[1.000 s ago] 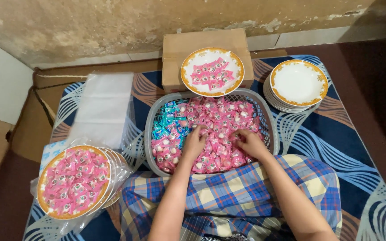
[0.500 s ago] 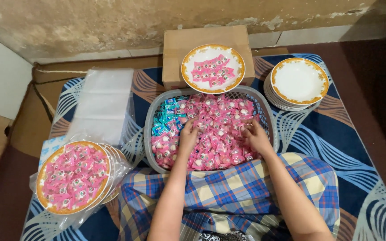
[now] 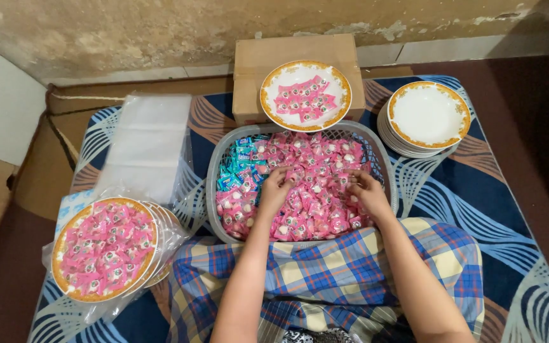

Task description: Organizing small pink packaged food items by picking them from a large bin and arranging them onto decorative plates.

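The fingers of the left hand are curled down into the heap of small pink wrapped sweets, pinching at wrappers; I cannot tell whether they actually hold one. The fingers of the right hand are bent the same way, their tips buried among the sweets, and what they grip is hidden too. Both hands lie near the middle of the grey plastic mesh basket that carries the sweets, the two well apart from each other. In the basket's far left corner sits a small cluster of blue wrapped sweets.

The basket rests on a blue patterned cloth spread on the floor, its near rim touching the person's checked blue and yellow lap cloth. Just behind the basket a white plate with an orange rim, holding a layer of pink sweets, lies on a brown cardboard box. To the right stands a stack of empty white orange-rimmed plates. To the left lie a pile of clear plastic bags and, nearer, a bagged plate heaped with pink sweets.
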